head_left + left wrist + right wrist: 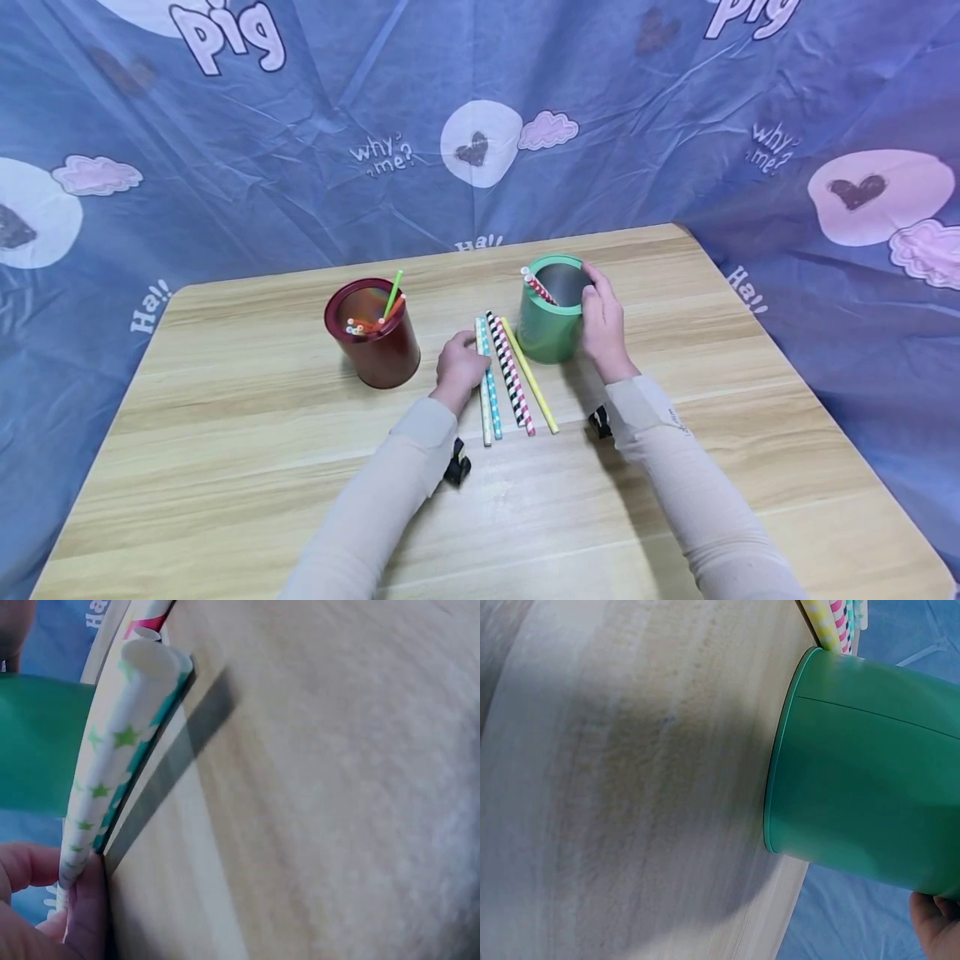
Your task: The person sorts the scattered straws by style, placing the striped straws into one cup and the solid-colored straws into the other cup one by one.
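My left hand [459, 367] pinches a white paper straw with green stars [101, 761] between thumb and finger. This straw is the leftmost of several paper straws on the table; a blue dotted straw [492, 408] lies right beside it. Further right are black-striped, pink-striped and yellow straws [534, 379]. With my right hand [606, 325] I hold the right side of a green can [870, 772] at its rim. The can stands upright, and a red-and-white straw [540, 288] and another white-ended one lean inside it.
A dark red can [384, 358] stands left of my left hand, with a green straw [393, 292] and several other straws in it. The wooden table [247, 417] has its back edge against a blue printed cloth [315, 208].
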`<state>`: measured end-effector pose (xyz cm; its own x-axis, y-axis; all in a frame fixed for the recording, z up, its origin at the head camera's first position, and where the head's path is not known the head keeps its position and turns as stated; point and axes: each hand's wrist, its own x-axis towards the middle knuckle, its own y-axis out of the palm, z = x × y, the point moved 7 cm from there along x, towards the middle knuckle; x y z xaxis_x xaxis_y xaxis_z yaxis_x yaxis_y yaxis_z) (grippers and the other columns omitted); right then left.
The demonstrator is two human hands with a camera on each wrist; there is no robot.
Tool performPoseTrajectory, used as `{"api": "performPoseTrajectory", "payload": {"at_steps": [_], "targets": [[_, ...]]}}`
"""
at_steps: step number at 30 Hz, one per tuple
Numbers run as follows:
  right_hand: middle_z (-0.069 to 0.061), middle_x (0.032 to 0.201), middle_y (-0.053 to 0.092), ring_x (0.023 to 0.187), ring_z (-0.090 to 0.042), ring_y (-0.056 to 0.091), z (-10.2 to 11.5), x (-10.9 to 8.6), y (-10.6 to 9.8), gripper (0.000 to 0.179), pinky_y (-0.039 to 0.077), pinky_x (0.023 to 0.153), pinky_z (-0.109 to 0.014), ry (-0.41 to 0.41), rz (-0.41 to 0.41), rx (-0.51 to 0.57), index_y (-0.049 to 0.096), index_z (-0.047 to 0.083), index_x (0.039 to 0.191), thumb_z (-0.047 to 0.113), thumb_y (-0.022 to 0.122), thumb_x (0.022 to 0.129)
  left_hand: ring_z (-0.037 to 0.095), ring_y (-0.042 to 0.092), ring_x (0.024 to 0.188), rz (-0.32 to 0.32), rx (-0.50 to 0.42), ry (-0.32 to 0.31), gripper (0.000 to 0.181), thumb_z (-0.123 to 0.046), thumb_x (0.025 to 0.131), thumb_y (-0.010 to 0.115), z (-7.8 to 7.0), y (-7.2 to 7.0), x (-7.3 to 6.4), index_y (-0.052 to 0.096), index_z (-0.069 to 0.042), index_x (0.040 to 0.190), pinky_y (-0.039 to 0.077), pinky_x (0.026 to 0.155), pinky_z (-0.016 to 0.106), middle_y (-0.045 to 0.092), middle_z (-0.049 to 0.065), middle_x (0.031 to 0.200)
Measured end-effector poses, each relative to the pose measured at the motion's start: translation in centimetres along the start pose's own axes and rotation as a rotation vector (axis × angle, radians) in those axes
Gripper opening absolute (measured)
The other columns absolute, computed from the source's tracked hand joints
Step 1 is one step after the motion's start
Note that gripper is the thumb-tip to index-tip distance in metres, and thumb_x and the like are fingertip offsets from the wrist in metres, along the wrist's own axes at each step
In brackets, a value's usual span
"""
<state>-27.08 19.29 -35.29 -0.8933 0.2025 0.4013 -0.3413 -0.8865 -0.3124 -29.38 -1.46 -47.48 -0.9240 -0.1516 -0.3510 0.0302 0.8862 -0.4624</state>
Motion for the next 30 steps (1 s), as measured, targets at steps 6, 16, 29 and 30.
{"api": "performPoseTrajectory", "payload": {"at_steps": [6,16,29,30], "targets": [[-0.024,0.140,0.039,0.133,-0.033,0.032,0.0,0.0,0.0,0.042,0.025,0.111,-0.043,0.001,0.001,-0.003,0.040,-0.007,0.134,0.003,0.030,0.096,0.026,0.052,0.102,0.041,-0.118,-0.047,0.060,0.004,0.072,0.061,0.3,0.0,0.1,0.055,-0.016,0.128,0.046,0.083,0.033,0.058,0.010,0.122],[-0.026,0.139,0.039,0.132,-0.035,0.032,-0.1,0.0,0.1,0.042,0.024,0.110,-0.044,0.006,0.001,0.002,0.039,-0.010,0.134,0.003,0.029,0.095,0.018,0.062,0.073,0.120,-0.415,-0.039,0.054,0.011,0.074,0.054,0.8,0.3,0.2,0.055,-0.004,0.125,0.054,0.058,0.025,0.062,0.016,0.104],[-0.025,0.140,0.038,0.133,-0.034,0.032,-0.1,0.0,0.1,0.042,0.024,0.111,-0.043,0.014,0.005,0.019,0.039,-0.010,0.134,0.003,0.029,0.096,0.021,0.063,0.075,0.155,-0.513,-0.047,0.061,0.010,0.074,0.057,0.7,0.6,-0.5,0.049,-0.008,0.131,0.055,0.060,0.026,0.061,0.016,0.108],[-0.025,0.140,0.039,0.133,-0.034,0.032,-0.1,0.0,0.1,0.042,0.024,0.111,-0.043,0.013,0.005,0.016,0.039,-0.010,0.134,0.003,0.029,0.096,0.021,0.063,0.075,0.148,-0.517,-0.039,0.061,0.010,0.074,0.057,0.6,0.5,-0.6,0.048,-0.008,0.131,0.055,0.060,0.026,0.061,0.016,0.108]]}}
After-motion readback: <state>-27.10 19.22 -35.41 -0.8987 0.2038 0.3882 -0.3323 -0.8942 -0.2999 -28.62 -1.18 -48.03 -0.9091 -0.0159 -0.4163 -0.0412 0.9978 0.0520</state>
